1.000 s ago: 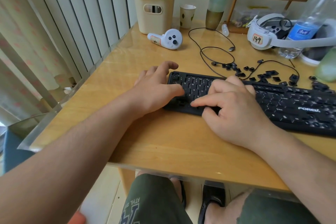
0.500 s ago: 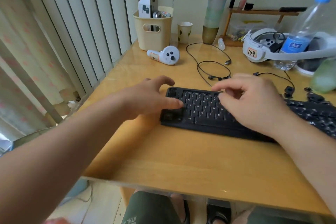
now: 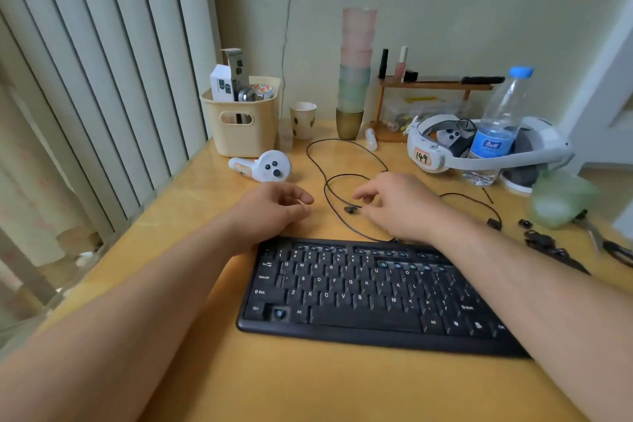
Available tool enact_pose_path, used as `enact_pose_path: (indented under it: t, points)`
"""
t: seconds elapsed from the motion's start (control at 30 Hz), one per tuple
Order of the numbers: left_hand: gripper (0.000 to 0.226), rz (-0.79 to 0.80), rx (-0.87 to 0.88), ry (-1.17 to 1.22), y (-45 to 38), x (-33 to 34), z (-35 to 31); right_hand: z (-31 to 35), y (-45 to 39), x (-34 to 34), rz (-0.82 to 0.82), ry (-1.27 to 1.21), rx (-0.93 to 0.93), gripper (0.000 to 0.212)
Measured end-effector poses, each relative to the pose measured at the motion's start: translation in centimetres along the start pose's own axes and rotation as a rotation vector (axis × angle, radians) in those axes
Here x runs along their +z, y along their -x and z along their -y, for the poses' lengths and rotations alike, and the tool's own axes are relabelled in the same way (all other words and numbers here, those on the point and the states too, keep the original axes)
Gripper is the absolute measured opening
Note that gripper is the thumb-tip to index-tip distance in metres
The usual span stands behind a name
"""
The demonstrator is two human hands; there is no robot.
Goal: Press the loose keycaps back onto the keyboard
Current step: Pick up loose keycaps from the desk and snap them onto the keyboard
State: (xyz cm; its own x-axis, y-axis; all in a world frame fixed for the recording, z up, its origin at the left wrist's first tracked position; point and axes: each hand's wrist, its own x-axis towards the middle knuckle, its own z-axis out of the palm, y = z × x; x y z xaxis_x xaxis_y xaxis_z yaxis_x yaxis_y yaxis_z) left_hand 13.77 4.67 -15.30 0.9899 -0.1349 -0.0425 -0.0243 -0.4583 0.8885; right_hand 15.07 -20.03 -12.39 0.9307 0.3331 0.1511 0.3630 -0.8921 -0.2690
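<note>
The desk [image 3: 308, 384] carries everything, and the keyboard [image 3: 363, 315] lies across its near half, angled a little, with both forearms passing over its ends. Several sockets are bare: one in the bottom row between Ctrl and Alt, and a run along the top rows where blue stems show.

Behind the keyboard a thin cable [image 3: 329, 195] loops over the desk. The left hand [image 3: 270, 212] hovers just past the keyboard's far left corner, fingers loosely curled and holding nothing I can see. The right hand [image 3: 400, 205] reaches beyond the top edge, fingers relaxed and spread. Its fingertips are right at a keycap [image 3: 351, 209] lying on the desk against the cable. Whether they have hold of it yet I cannot tell; motion blur hides the contact.

More loose keycaps [image 3: 541, 240] lie scattered at the far right, well apart from both hands.

Risks, as I judge them: the keycap sits against the cable, so a hurried pinch could snag the cable or flick the cap away. A cap set down skewed or over the wrong socket could jam or bend its stem when pressed. The right forearm crossing the keyboard could nudge it out of place.
</note>
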Motion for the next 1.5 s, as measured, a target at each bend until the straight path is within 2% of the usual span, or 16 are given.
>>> enact_pose_path:
  t: [0.17, 0.27, 0.33, 0.4, 0.47, 0.53, 0.6, 0.67, 0.93, 1.1, 1.3, 1.5]
  points:
    - [0.010, -0.055, 0.034, 0.150, 0.3, 0.1, 0.8, 1.8, -1.8, 1.7, 0.058, 0.149, -0.068, 0.025]
    - [0.010, -0.088, 0.103, 0.118, 1.1, 0.3, 0.9, 2.3, -2.0, 1.8, 0.020, 0.150, 0.002, 0.025]
    - [0.011, -0.103, 0.142, 0.095, 1.7, 0.4, 0.7, 2.6, -1.6, 1.3, -0.045, 0.061, 0.064, 0.021]
    - [0.012, -0.112, 0.179, 0.082, 2.2, 0.5, 0.0, 3.0, -0.7, 0.6, -0.148, -0.200, 0.139, 0.013]
    - [0.016, -0.101, 0.214, 0.069, 2.9, 0.6, -0.9, 3.9, 1.1, -0.1, -0.184, -0.698, 0.236, 0.008]
    - [0.020, -0.059, 0.250, 0.084, 3.6, 0.8, -1.8, 4.7, 2.9, -0.3, -0.145, -1.111, 0.298, 0.008]
    - [0.017, -0.003, 0.282, 0.093, 4.2, 1.2, -2.4, 5.2, 4.3, -0.1, -0.127, -1.302, 0.328, 0.009]
    - [0.012, 0.044, 0.297, 0.123, 4.5, 1.5, -2.6, 5.6, 5.0, 0.1, -0.152, -1.368, 0.312, 0.010]
    - [0.018, 0.056, 0.247, 0.354, 4.7, 1.5, -3.3, 5.7, 5.5, 0.4, -0.262, -1.272, 0.171, 0.015]
    - [0.005, 0.051, 0.330, 0.358, 4.7, 1.5, -3.1, 5.9, 5.8, 0.6, -0.316, -1.123, 0.011, 0.031]
    - [0.032, 0.098, 0.314, 0.430, 4.8, 1.4, -3.0, 5.8, 5.9, 0.9, -0.381, -1.017, -0.055, 0.050]
    - [0.032, 0.084, 0.272, 0.401, 4.7, 1.2, -2.9, 5.5, 5.8, 1.2, -0.392, -0.923, -0.105, 0.050]
